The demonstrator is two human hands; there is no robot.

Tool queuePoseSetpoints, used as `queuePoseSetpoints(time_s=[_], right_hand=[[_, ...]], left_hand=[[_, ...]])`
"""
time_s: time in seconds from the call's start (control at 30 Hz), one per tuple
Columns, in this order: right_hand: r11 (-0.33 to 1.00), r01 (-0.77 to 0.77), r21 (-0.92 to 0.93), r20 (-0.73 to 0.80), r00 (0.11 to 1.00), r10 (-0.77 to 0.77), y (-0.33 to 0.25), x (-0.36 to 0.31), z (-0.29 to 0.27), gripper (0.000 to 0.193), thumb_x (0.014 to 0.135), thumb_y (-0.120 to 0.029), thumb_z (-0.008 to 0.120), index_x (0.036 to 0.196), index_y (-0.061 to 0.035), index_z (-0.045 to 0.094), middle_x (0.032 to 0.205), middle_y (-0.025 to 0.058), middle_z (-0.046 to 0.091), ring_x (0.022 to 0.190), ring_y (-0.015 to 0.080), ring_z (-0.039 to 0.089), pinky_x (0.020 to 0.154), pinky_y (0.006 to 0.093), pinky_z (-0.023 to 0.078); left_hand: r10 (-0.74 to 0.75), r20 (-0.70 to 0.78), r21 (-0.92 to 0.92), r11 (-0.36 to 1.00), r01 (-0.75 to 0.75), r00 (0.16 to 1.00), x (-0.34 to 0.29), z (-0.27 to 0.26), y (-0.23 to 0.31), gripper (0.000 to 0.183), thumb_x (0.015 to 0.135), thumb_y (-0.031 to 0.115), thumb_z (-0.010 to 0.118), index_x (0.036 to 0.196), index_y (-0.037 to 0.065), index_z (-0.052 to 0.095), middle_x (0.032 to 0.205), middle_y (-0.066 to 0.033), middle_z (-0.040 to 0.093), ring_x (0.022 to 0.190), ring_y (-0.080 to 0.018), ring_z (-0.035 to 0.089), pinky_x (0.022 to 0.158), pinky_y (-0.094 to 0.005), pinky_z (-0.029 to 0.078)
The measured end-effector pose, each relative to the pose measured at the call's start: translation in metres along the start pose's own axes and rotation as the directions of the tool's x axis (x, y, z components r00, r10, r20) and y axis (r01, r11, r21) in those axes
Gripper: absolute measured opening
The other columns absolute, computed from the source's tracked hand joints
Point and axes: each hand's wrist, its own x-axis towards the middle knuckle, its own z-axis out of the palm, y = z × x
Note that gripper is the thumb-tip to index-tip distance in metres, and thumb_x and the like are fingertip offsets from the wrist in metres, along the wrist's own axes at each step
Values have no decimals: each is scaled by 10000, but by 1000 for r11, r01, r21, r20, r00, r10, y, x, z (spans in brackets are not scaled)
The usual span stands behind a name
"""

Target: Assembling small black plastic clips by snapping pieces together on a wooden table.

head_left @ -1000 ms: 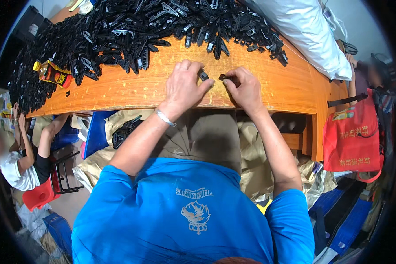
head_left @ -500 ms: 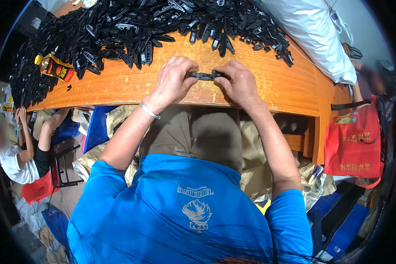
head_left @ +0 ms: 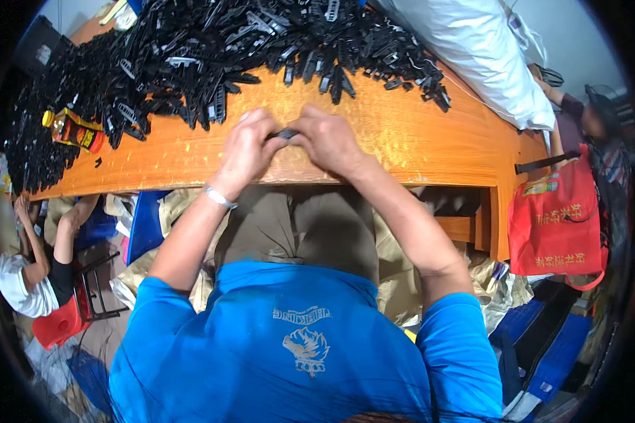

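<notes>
Over the near part of the wooden table (head_left: 416,141), both my hands grip one small black plastic part (head_left: 286,133). My left hand (head_left: 245,148), with a pale band on its wrist, pinches the part's left end between thumb and fingers. From the other side, my right hand (head_left: 328,143) closes on the right end, its fingertips almost against the left ones. Most of the part is covered by my fingers, so its full shape is hidden. Beyond my hands lies a large heap of black plastic parts (head_left: 212,53), some of them long and slotted like clips.
A yellow-capped bottle (head_left: 70,132) lies by the heap at left. A white sack (head_left: 473,60) rests along the table's right side, and a red bag (head_left: 554,222) hangs at the right end. One person (head_left: 28,282) sits at far left; another (head_left: 571,120) is at far right.
My hands have come closer together, and the black part, earlier showing plainly between them, is now mostly covered. The whole view has shifted slightly.
</notes>
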Motion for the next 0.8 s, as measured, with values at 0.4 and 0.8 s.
queuePoseSetpoints(time_s=[0.4,0.8], right_hand=[[736,-584,-344,-330,808,487,124,-11,-105,378,961,-351,755,1232,-88,786,1203,201,737,1084,398,730,933,494,583],[825,-447,-346,-252,891,378,95,-17,-76,249,915,-136,765,1153,-62,757,1056,219,716,954,441,724,841,532,574]], left_hand=[[-165,-8,430,890,153,986,-42,-112,-8,379,816,-87,660,1169,24,740,1156,-174,711,1117,-408,659,964,-472,538],[-63,-26,162,985,66,998,109,77,39,333,903,252,803,1174,85,705,1058,-147,669,1026,-372,682,867,-472,564]])
